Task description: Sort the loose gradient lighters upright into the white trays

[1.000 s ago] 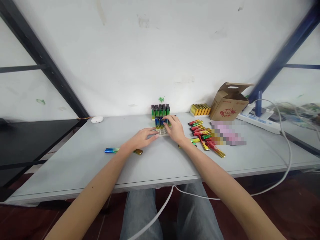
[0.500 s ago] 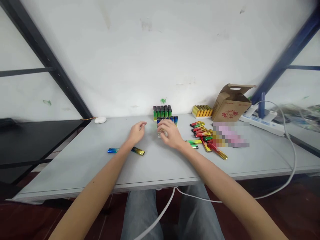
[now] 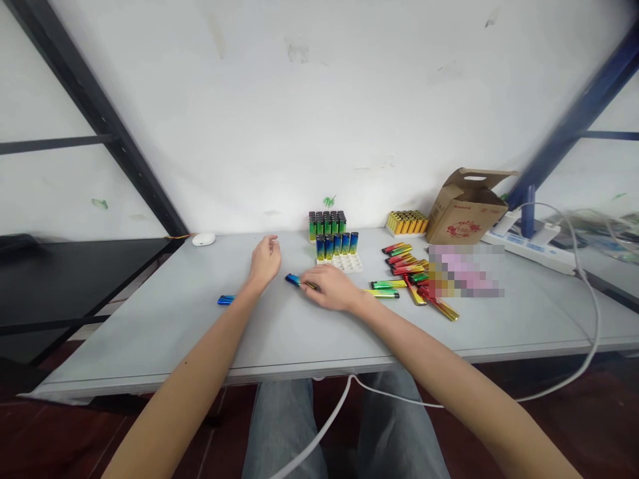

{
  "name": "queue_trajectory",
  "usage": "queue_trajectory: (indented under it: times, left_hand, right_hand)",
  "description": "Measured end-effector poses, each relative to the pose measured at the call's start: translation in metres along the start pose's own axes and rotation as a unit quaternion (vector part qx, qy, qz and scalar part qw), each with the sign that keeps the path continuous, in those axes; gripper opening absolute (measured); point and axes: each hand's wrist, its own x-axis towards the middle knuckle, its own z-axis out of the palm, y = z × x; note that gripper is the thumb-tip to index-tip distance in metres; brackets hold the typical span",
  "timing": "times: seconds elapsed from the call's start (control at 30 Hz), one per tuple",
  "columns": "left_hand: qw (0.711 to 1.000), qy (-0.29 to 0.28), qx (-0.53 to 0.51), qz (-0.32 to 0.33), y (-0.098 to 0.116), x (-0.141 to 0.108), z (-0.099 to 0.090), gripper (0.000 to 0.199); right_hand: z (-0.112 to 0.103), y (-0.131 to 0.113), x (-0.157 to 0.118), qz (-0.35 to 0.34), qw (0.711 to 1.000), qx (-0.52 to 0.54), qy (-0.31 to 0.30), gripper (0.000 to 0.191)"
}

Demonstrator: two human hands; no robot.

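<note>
My right hand (image 3: 329, 287) is closed around a shiny blue-and-yellow lighter (image 3: 292, 279), held low over the grey table; its blue end sticks out leftward past my fingers. To the left, my left hand (image 3: 265, 261) is raised with nothing in it, fingers loosely apart. Part of another blue lighter (image 3: 226, 300) lies by my left forearm, which hides the rest. Beyond my right hand stands a white holed tray (image 3: 355, 264), with upright blue-and-yellow lighters (image 3: 338, 245) along its back and bare holes at the front. Behind it is a block of upright green lighters (image 3: 327, 226).
Loose red, green and gold lighters (image 3: 407, 269) lie in a pile at right, beside a blurred pink patch (image 3: 466, 269). A tray of yellow lighters (image 3: 407, 223), an open cardboard box (image 3: 464, 213) and a power strip (image 3: 534, 249) stand behind. A white case (image 3: 204, 239) sits far left.
My right hand has left the white tray, moving down and left, and now holds a lighter. My left hand has shifted slightly left and up. The tray's lighters have come into clear view.
</note>
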Motion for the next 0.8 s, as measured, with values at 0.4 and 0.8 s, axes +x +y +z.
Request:
queue_trajectory:
  times: [0.4,0.8]
  left_hand:
    - [0.980,-0.023,0.193,-0.042,0.000,-0.015,0.000,0.046]
    - [0.997,-0.044,0.039,0.039,0.008,-0.008,0.022,0.040]
  right_hand:
    - [0.006,0.006,-0.004,0.081,0.997,-0.006,0.014,0.026]
    - [-0.017,0.043,0.004,0.182,0.906,0.288,0.251,0.035]
